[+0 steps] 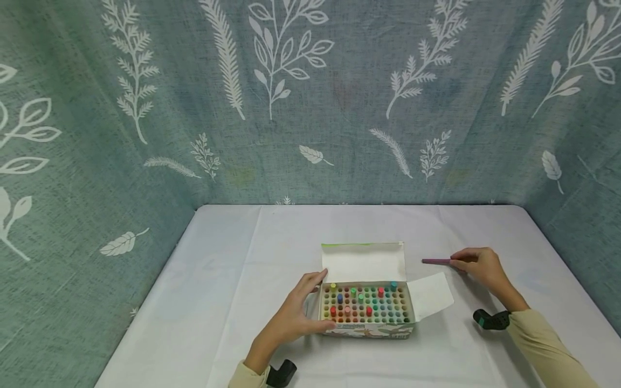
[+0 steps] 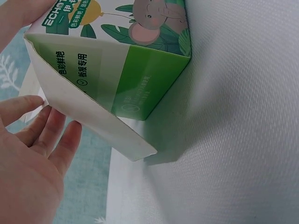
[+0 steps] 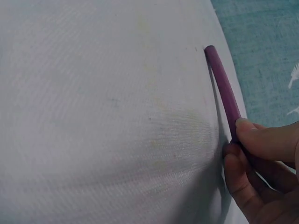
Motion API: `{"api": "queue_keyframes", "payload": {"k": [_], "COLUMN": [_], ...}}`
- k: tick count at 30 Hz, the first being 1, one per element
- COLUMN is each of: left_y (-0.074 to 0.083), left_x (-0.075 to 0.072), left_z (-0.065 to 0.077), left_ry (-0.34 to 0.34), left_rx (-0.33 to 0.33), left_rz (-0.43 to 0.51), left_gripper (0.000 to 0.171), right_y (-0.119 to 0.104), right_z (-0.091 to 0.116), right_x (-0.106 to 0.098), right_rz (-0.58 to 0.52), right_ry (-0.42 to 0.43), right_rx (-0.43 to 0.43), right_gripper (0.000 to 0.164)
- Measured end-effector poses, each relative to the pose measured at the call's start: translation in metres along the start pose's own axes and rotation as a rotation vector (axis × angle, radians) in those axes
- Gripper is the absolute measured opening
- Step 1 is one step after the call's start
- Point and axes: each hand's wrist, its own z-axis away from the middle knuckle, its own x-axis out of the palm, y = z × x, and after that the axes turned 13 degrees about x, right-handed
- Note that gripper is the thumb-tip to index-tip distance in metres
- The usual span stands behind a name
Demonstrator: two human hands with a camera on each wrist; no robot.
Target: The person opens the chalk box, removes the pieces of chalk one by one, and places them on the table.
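A cardboard chalk box (image 1: 371,331) stands open on the table, its inside a grid of round holes with several coloured chalk ends standing up from it. My left hand (image 1: 290,315) holds the box's left end, thumb along the front wall. In the left wrist view the fingertips (image 2: 70,135) touch the white side flap (image 2: 88,116) beside the green end wall. To the right of the box, my right hand (image 1: 487,268) pinches one end of a purple chalk stick (image 3: 223,91) between thumb and fingers. The stick's free end points left, close over the tablecloth.
The box's lid (image 1: 363,262) is raised at the back, and its right flap (image 1: 430,296) sticks out toward the right hand. A white cloth covers the table (image 1: 233,258). Leaf-patterned green curtains (image 1: 349,108) stand behind and at both sides.
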Motion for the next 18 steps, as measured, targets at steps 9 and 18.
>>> {"api": "queue_keyframes", "payload": {"k": [9,18], "left_y": [-0.0004,-0.0019], "left_x": [0.0021,0.0024], "left_z": [0.0006,0.0010], "left_ry": [0.016,0.017], "left_rx": [0.004,0.011], "left_rz": [0.005,0.003], "left_gripper": [0.093,0.093], "right_y": [0.0014,-0.0034], "right_z": [-0.0006,0.0042], "right_x": [0.0048,0.0011], "right_rz": [0.062,0.080], "right_ry": [0.052,0.049], "right_rx": [-0.044,-0.082], "right_gripper": [0.010,0.013]}}
